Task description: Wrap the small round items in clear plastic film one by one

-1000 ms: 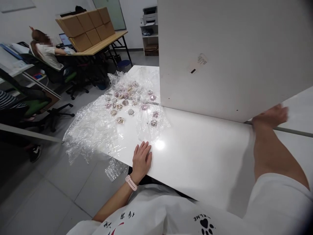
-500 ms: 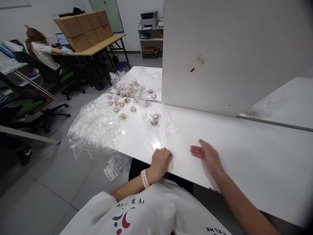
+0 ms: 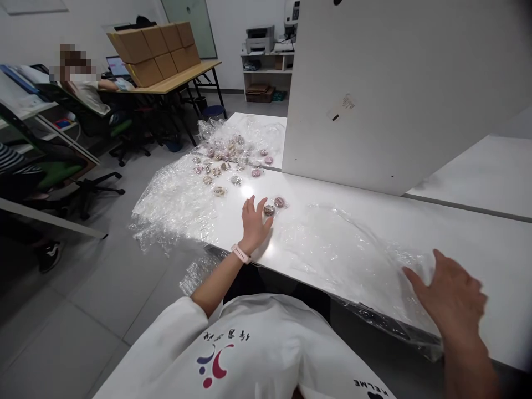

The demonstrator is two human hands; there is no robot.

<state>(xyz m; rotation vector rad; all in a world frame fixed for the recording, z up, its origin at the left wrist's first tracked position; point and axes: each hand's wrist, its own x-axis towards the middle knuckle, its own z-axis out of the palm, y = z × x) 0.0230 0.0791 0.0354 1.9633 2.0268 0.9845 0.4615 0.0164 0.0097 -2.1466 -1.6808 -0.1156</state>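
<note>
My left hand [image 3: 254, 223] is open over the white table, fingers spread beside two small round wrapped pieces. The nearer one, a dark brownish piece [image 3: 269, 210], lies by my thumb and fingertips; a reddish piece [image 3: 279, 202] sits just behind it. A clear plastic sheet [image 3: 344, 244] is spread across the table to the right and hangs over the front edge. Near its right end my right hand [image 3: 451, 293] is open, fingers apart; whether it touches the plastic I cannot tell.
More wrapped round pieces [image 3: 226, 152] lie scattered at the back left, beside a large heap of crumpled clear plastic [image 3: 174, 199]. A tall white panel [image 3: 374, 100] stands along the table's back. A person [image 3: 83, 94] sits at a wooden desk with cardboard boxes [image 3: 162, 52].
My left hand has moved forward and opened by the two round pieces. My right hand has moved to the right, and the clear plastic now lies stretched across the table between my hands.
</note>
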